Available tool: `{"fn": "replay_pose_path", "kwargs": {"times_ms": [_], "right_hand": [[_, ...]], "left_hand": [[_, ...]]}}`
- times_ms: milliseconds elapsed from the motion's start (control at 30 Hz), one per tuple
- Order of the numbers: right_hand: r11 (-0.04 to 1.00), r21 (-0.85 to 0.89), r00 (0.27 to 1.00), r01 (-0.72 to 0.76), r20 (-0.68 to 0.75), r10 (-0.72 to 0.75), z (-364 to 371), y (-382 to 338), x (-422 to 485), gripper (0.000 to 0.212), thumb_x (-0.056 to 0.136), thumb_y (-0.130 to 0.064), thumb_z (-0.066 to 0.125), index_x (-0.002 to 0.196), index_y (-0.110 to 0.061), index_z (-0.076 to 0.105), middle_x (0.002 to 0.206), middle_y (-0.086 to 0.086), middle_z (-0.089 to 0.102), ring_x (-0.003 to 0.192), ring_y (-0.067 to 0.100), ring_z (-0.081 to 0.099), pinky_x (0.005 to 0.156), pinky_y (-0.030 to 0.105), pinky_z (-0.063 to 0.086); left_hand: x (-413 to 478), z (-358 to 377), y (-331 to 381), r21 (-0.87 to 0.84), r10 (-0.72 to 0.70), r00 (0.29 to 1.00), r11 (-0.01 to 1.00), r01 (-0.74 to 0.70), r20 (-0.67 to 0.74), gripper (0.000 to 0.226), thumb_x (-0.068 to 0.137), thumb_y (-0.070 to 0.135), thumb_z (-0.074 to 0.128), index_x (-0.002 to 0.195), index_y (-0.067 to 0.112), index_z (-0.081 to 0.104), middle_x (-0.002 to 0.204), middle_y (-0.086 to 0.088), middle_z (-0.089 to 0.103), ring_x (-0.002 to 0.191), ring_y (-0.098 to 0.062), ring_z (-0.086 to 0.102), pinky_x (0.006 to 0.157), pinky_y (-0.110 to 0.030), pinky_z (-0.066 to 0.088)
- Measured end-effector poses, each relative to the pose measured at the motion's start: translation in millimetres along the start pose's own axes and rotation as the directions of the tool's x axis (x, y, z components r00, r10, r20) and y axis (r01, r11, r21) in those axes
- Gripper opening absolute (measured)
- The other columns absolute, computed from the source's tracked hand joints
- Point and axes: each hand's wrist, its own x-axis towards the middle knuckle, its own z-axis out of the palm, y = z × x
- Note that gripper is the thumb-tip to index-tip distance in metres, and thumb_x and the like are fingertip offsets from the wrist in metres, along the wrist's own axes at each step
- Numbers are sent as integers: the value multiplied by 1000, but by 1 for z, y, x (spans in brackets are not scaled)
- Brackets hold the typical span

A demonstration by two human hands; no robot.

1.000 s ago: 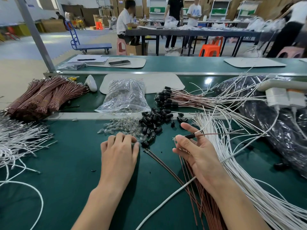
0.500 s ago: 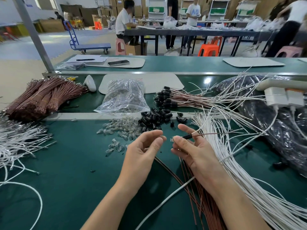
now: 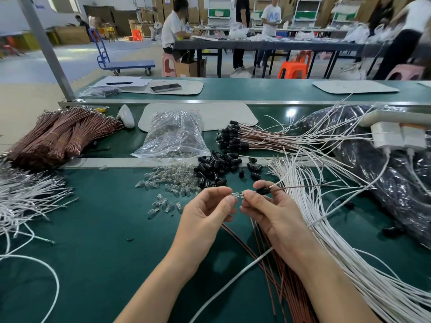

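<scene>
Large blue letters reading "AO" stand on the white T-shirt (image 3: 270,17) of a person standing far back. Faint red marks on the white mat (image 3: 233,117) are unreadable.

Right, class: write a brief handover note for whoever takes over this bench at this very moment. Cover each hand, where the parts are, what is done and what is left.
The left hand pinches a clear bulb. The right hand pinches a black socket, its wire trailing right.
Bulb and socket are end to end between the fingertips; whether the bulb is seated cannot be told.
The loose bulbs and loose sockets lie just beyond the hands.
Done: finished leads piled behind.
Left: probably seat this bulb, set it aside, repeat.
</scene>
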Motion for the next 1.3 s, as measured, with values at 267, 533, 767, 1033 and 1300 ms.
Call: {"fn": "replay_pose_path", "kwargs": {"times_ms": [267,533,767,1033,1300], "right_hand": [[1000,-3,1000,8,0,-8,1,0,-1,32,69,-13,81,97,-14,66,76,9,71,74,16,71,70,25,59],[1000,-8,1000,10,0,-10,2,-3,-3,32,70,-11,78,98,-11,64,75,8,71,72,16,71,69,24,59],[999,-45,1000,25,5,-25,2,-2,-4,38,64,-19,83,97,-13,65,76,8,72,74,16,71,71,24,59],[994,-86,998,60,23,-59,4,-2,-5,20,60,-26,86,77,-32,76,80,8,74,78,17,72,73,23,59],[991,-120,998,60,38,-56,2,-1,-6,19,62,-27,85,76,-31,74,81,6,71,78,16,70,74,22,58]], "left_hand": [[0,-2,1,22,0,1000,1000,0,-11,13,85,30,73,97,24,75,94,-6,76,80,-13,69,76,-25,57],[-1,-1,2,57,1,1000,998,-1,-10,14,90,21,71,102,14,71,91,-8,76,78,-12,69,75,-22,56],[-1,-3,2,93,18,1000,996,-18,6,8,93,18,70,99,14,72,84,-2,75,75,-10,68,72,-17,53],[-1,-3,4,108,10,1000,994,-10,-2,6,93,16,71,98,13,72,83,-1,75,74,-10,69,71,-16,53],[0,-5,4,94,13,1000,995,-14,10,25,81,34,74,97,15,73,83,-3,76,76,-11,71,73,-17,53]]}}
